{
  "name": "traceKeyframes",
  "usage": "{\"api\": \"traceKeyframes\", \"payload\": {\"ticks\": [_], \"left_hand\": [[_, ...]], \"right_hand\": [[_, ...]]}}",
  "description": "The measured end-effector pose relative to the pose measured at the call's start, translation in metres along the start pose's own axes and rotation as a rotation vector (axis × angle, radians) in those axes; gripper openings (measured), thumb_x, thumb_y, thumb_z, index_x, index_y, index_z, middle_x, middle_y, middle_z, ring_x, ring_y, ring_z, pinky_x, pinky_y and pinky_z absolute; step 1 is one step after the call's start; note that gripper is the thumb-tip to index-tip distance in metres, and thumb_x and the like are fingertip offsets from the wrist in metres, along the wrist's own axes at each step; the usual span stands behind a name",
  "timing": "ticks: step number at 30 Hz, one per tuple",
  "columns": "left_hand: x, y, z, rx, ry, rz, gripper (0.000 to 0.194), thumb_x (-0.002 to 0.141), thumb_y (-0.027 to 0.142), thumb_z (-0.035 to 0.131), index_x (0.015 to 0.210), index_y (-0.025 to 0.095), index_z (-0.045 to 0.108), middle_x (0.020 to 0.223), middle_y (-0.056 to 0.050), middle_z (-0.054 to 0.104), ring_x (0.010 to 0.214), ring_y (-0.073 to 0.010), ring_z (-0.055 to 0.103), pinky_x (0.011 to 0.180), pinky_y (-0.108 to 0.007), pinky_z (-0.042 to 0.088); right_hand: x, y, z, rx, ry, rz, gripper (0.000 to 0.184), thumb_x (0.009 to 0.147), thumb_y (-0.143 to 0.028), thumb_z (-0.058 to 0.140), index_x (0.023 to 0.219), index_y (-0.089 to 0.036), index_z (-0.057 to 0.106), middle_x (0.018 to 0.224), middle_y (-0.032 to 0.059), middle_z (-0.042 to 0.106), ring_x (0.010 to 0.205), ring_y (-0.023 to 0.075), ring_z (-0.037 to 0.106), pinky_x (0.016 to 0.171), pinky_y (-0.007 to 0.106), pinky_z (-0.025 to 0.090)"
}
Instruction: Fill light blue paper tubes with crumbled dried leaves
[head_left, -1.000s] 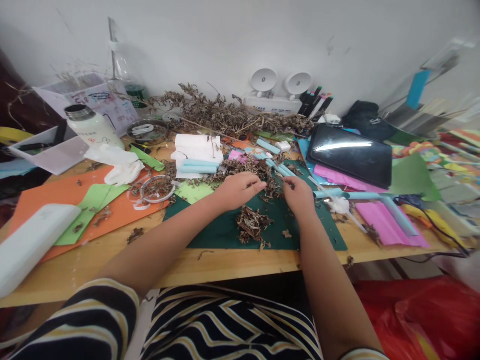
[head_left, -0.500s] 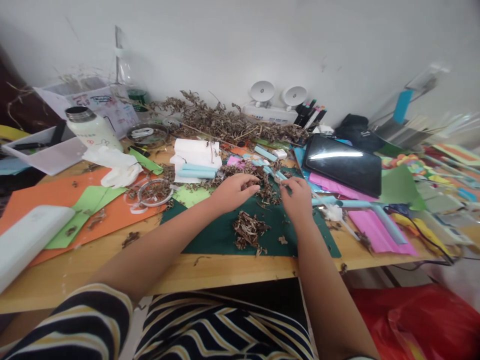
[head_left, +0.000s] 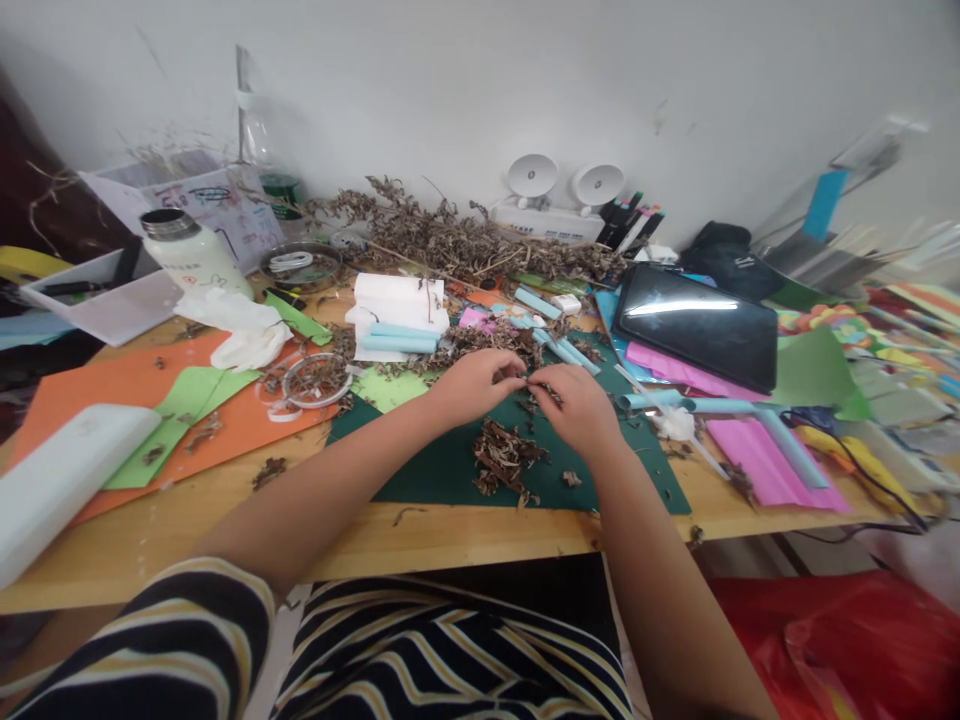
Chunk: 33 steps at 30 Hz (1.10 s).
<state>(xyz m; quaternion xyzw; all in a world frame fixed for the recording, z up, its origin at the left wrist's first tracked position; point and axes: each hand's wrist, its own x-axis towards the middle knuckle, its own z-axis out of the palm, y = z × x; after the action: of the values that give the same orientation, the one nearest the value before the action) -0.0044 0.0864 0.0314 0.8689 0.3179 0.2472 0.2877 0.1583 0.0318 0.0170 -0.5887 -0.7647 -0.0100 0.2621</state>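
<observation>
My left hand (head_left: 480,385) is closed, its thumb and curled fingers around a piece of dried plant mostly hidden by the hand. Right beside it, my right hand (head_left: 576,405) pinches at dried brown leaves, fingertips nearly touching the left thumb. Both are over the dark green cutting mat (head_left: 420,470). A small heap of crumpled dry leaves (head_left: 506,458) lies on the mat between my forearms. Beyond my hands, more dried leaves (head_left: 487,342) spread beside light blue paper rolls (head_left: 403,338).
A long dried plant bundle (head_left: 450,240) lies along the wall. To the left are an uncapped white bottle (head_left: 199,265), a tape ring (head_left: 315,382) and orange paper (head_left: 67,400). A black tablet (head_left: 697,325) and pink paper (head_left: 765,465) are at right.
My right hand has moved left, and its fingertips now meet those of my left hand. The left hand stays at nearly the same place. The view has shifted slightly.
</observation>
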Motion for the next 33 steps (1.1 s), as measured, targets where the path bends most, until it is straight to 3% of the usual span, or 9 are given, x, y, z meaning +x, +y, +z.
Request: {"api": "traceKeyframes", "payload": {"ticks": [3, 9, 12, 15, 18, 20, 22, 29, 33], "left_hand": [[0.002, -0.003, -0.002, 0.039, -0.028, -0.030, 0.015, 0.076, 0.026, 0.045, 0.076, 0.017, 0.058, 0.077, -0.002, 0.060, 0.071, -0.0135, 0.053, 0.064, -0.025, 0.040], [0.003, -0.006, -0.005, -0.016, 0.055, -0.068, 0.016, 0.076, 0.026, 0.044, 0.077, 0.017, 0.057, 0.078, -0.002, 0.059, 0.070, -0.0123, 0.051, 0.060, -0.023, 0.039], [0.003, -0.005, -0.004, -0.073, 0.103, -0.069, 0.014, 0.075, 0.026, 0.047, 0.078, 0.017, 0.057, 0.078, -0.001, 0.059, 0.069, -0.0112, 0.051, 0.062, -0.022, 0.040], [0.003, -0.002, -0.002, -0.150, 0.131, -0.058, 0.012, 0.074, 0.024, 0.049, 0.079, 0.016, 0.057, 0.079, -0.001, 0.059, 0.068, -0.0099, 0.051, 0.064, -0.022, 0.041], [0.001, 0.003, 0.001, -0.228, 0.130, -0.035, 0.013, 0.074, 0.022, 0.049, 0.081, 0.015, 0.057, 0.080, -0.001, 0.059, 0.069, -0.0094, 0.051, 0.065, -0.021, 0.042], [-0.001, 0.007, 0.003, -0.263, 0.102, -0.017, 0.014, 0.074, 0.023, 0.049, 0.082, 0.015, 0.057, 0.081, -0.002, 0.059, 0.070, -0.0095, 0.051, 0.065, -0.022, 0.042], [-0.003, 0.010, 0.004, -0.292, 0.056, 0.004, 0.015, 0.074, 0.024, 0.049, 0.083, 0.015, 0.058, 0.081, -0.003, 0.058, 0.069, -0.0096, 0.051, 0.065, -0.022, 0.042], [-0.006, 0.013, 0.000, -0.414, -0.162, 0.071, 0.024, 0.075, 0.030, 0.049, 0.092, 0.014, 0.056, 0.082, -0.003, 0.057, 0.072, -0.0098, 0.052, 0.064, -0.020, 0.041], [-0.008, 0.020, -0.005, -0.214, -0.261, 0.123, 0.027, 0.080, 0.037, 0.038, 0.082, 0.014, 0.053, 0.070, 0.000, 0.053, 0.064, -0.0091, 0.048, 0.057, -0.019, 0.036]], "right_hand": [[-0.001, -0.001, -0.004, 0.028, 0.043, 0.008, 0.019, 0.078, -0.029, 0.042, 0.082, -0.021, 0.059, 0.084, 0.0042, 0.063, 0.084, 0.0173, 0.052, 0.079, 0.031, 0.039], [-0.016, 0.002, -0.007, 0.068, 0.103, 0.128, 0.020, 0.077, -0.031, 0.042, 0.082, -0.020, 0.058, 0.082, 0.0049, 0.063, 0.073, 0.0167, 0.055, 0.068, 0.031, 0.043], [-0.032, -0.008, 0.001, 0.112, 0.049, 0.099, 0.019, 0.077, -0.032, 0.043, 0.080, -0.022, 0.059, 0.079, 0.0031, 0.064, 0.070, 0.0153, 0.056, 0.065, 0.030, 0.044], [-0.045, -0.018, 0.009, 0.144, -0.020, 0.009, 0.014, 0.074, -0.031, 0.049, 0.078, -0.023, 0.060, 0.084, 0.0023, 0.064, 0.082, 0.0166, 0.056, 0.075, 0.032, 0.042], [-0.047, -0.019, 0.008, 0.190, 0.125, 0.105, 0.021, 0.074, -0.034, 0.050, 0.087, -0.020, 0.057, 0.095, 0.0063, 0.061, 0.086, 0.0179, 0.054, 0.076, 0.034, 0.042], [-0.043, -0.017, 0.001, 0.255, 0.239, 0.241, 0.027, 0.074, -0.035, 0.048, 0.096, -0.019, 0.052, 0.094, 0.0072, 0.059, 0.076, 0.0158, 0.054, 0.066, 0.030, 0.044], [-0.038, -0.016, -0.009, 0.287, 0.252, 0.284, 0.027, 0.075, -0.035, 0.046, 0.097, -0.020, 0.051, 0.092, 0.0058, 0.059, 0.070, 0.0142, 0.053, 0.059, 0.028, 0.043], [-0.032, -0.026, -0.023, 0.090, 0.209, 0.129, 0.017, 0.079, -0.028, 0.042, 0.076, -0.020, 0.057, 0.075, 0.0028, 0.062, 0.072, 0.0146, 0.054, 0.063, 0.027, 0.040], [-0.034, -0.031, -0.023, -0.095, 0.197, -0.008, 0.017, 0.079, -0.026, 0.042, 0.072, -0.019, 0.056, 0.071, 0.0029, 0.061, 0.070, 0.0148, 0.051, 0.066, 0.028, 0.037]]}}
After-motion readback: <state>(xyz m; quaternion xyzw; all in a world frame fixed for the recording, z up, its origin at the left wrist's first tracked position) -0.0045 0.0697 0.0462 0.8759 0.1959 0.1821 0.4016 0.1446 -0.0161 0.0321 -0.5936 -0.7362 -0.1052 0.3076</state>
